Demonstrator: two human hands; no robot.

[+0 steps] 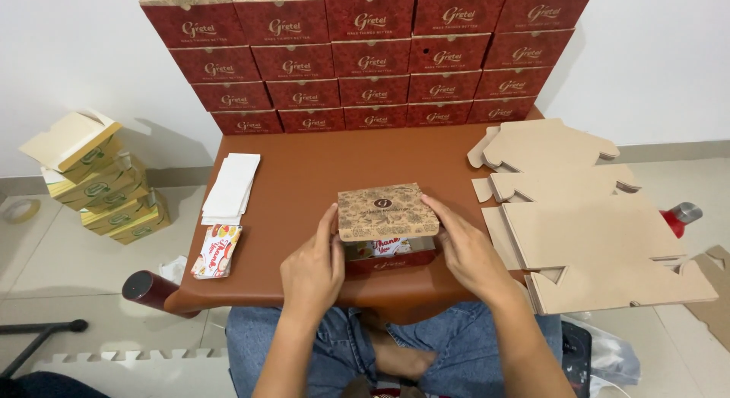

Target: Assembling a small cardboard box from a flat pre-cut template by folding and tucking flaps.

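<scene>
A small box (387, 215) with a patterned tan lid and red base sits near the front of the brown table (319, 170). Its lid is partly lowered, and a white card with red lettering shows in the gap. My left hand (313, 267) grips the box's left side, thumb against the lid edge. My right hand (465, 250) holds the right side, fingers on the lid's corner.
Several rows of closed red boxes (365, 60) are stacked along the wall. Flat tan box blanks (578, 223) lie at the right. White sheets (230, 187) and red-and-white cards (217, 251) lie left. Yellow-green boxes (103, 189) stand on the floor.
</scene>
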